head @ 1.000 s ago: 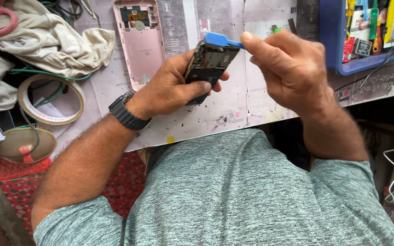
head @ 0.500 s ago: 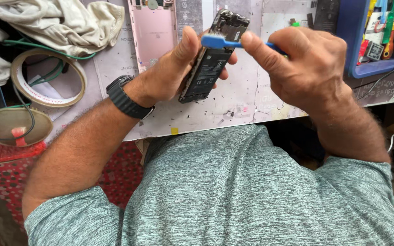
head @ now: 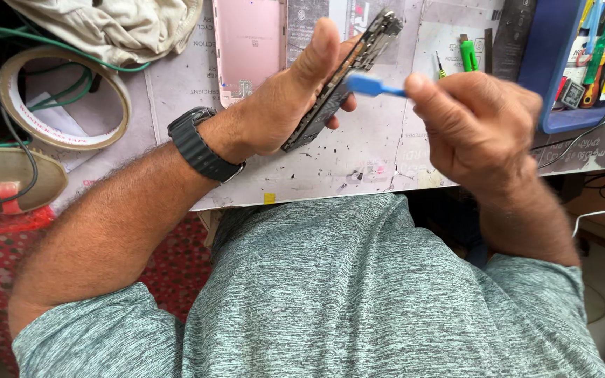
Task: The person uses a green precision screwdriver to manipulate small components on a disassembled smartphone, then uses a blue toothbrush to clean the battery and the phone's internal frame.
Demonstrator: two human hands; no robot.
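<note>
Gripping an opened phone [head: 341,77] on edge above the worktable's [head: 379,150] middle, the left hand [head: 285,105] closed around its frame, thumb up along one side. The right hand [head: 477,122] pinched a blue pry tool [head: 372,86], its tip apparently touching the phone. A pink back cover [head: 248,45] lay toward the far edge, a blue tray [head: 561,105] at the right edge.

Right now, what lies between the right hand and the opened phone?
In the head view, a blue plastic tool spans it, from right hand to the phone held by left hand.
</note>
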